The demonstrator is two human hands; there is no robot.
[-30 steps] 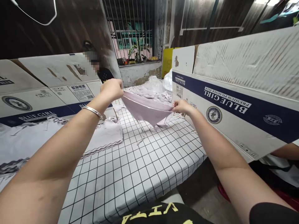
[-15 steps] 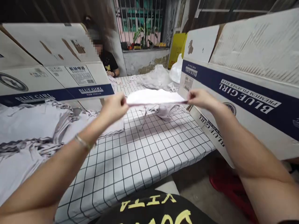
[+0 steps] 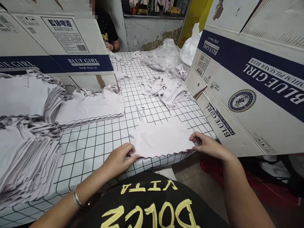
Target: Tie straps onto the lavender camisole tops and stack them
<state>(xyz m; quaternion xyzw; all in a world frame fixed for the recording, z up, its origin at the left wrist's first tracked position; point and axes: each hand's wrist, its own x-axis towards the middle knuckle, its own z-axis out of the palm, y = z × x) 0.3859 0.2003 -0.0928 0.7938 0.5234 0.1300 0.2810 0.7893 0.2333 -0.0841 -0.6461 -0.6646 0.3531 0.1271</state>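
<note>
A pale camisole top (image 3: 163,139) with a scalloped hem lies flat near the front edge of the checked table, straps toward the far side. My left hand (image 3: 123,158) is closed at its lower left corner, thumb along the hem and fingers curled on the fabric. At the lower right corner, my right hand (image 3: 203,144) pinches the edge with its fingers bent. Just beyond the top lies a loose heap of similar pale garments (image 3: 168,90). To the left, a flat stack of such tops (image 3: 92,109) shows its wavy hems.
Taller garment piles (image 3: 26,158) cover the table's left side. A white and blue carton (image 3: 83,65) stands behind them, and another carton (image 3: 247,79) rises at the right edge. Plastic bags (image 3: 163,55) lie at the back. A person (image 3: 110,31) sits at the far left end.
Both my hands have come down and toward me, bringing the top from stretched in the air to flat on the tablecloth. The view has tilted downward.
</note>
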